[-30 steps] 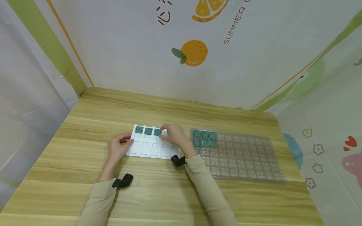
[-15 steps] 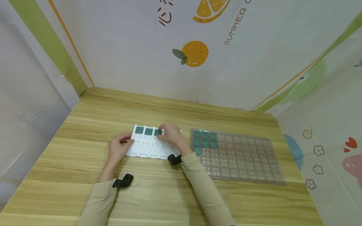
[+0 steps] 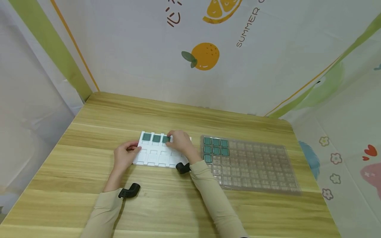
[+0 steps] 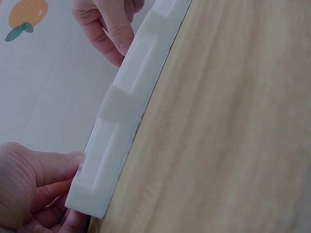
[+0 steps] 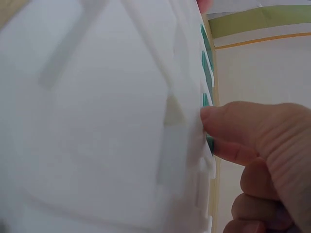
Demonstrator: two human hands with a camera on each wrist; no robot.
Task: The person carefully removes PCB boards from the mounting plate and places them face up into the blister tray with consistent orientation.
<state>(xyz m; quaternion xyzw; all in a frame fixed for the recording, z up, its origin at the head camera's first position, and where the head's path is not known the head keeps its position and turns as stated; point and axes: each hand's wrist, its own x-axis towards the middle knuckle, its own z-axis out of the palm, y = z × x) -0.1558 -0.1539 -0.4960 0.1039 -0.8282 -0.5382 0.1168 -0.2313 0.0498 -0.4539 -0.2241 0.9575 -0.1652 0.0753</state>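
While both hands work at the white foam tray [image 3: 157, 153], it lies flat on the wooden bench [image 3: 178, 205], roughly mid-bench, just left of a clear plastic blister tray [image 3: 256, 168]. L hand [image 3: 123, 155] grips the foam tray's left end: thumb on top near the edge, fingers curled under/around the corner; the left wrist view shows those fingers [image 4: 46, 182] wrapped at the tray's near corner. R hand [image 3: 180, 142] sits over the tray's back row, right part, fingertips pinching a dark green square chip [image 3: 166, 139] at the 3rd pocket from left. In the right wrist view the thumb [image 5: 243, 128] presses against the tray's edge next to the green chip [image 5: 208, 141], w/ index finger below; view is v. close and blurred, so can't tell whether the chip is fully seated in its pocket.

Two more green chips [image 3: 146, 136] fill the 1st and 2nd pockets of the back row, side by side, touching nothing but their pockets. Front row pockets of the foam tray show white only.

Blister tray: many small square cells; green chips [image 3: 215, 142] are bunched at its back-left corner, 3 in the top row, approx. 3 in the next, 1 below at the left edge. Other cells look clear.

Black wrist-cam mounts [image 3: 129, 191] sit on both forearms, beige sleeves [image 3: 214, 198] up to the wrists. Behind the bench hangs a light cloth backdrop w/ an orange fruit print [image 3: 204, 56] and "SUMMER" lettering [image 3: 247, 26].
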